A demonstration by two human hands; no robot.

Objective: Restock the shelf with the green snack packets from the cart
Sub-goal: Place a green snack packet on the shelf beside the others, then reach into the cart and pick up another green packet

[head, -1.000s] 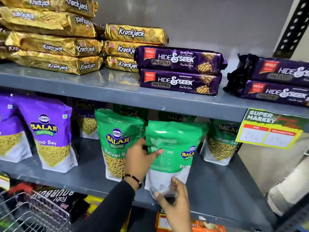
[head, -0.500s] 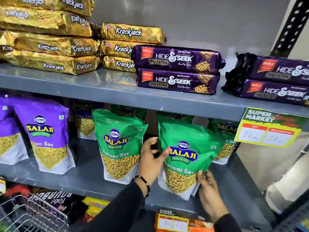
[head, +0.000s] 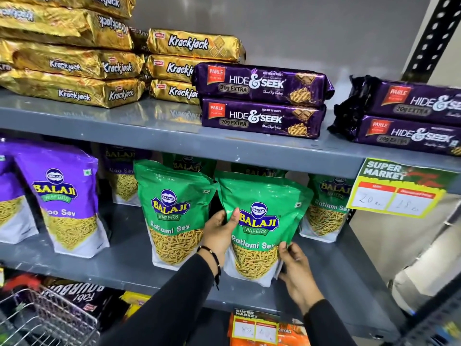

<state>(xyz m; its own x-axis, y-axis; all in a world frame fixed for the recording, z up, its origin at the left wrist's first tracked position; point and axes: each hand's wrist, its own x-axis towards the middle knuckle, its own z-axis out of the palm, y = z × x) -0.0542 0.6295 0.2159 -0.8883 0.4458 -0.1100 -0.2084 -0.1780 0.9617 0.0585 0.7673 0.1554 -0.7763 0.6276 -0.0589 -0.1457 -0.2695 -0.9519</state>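
On the grey metal shelf (head: 104, 268), middle tier, a green snack packet (head: 262, 221) marked Balaji Ratlami Sev stands upright near the front edge, label facing out. It sits just beside a second green packet (head: 174, 211) on its left, their upper corners touching, and in front of a third green packet (head: 326, 208) set further back on the right. Purple Aloo Sev packets (head: 62, 196) occupy the left portion of the same tier. Gold Krackjack packs (head: 74, 68) and purple Hide & Seek packs (head: 262, 101) lie stacked on the tier above. A wire cart (head: 37, 318) shows at lower left. A yellow price tag (head: 396, 191) hangs from the upper tier's edge at right. The left hand (head: 219, 233) clasps the packet's left edge, thumb on the front. The right hand (head: 294, 268) pinches its lower right edge.
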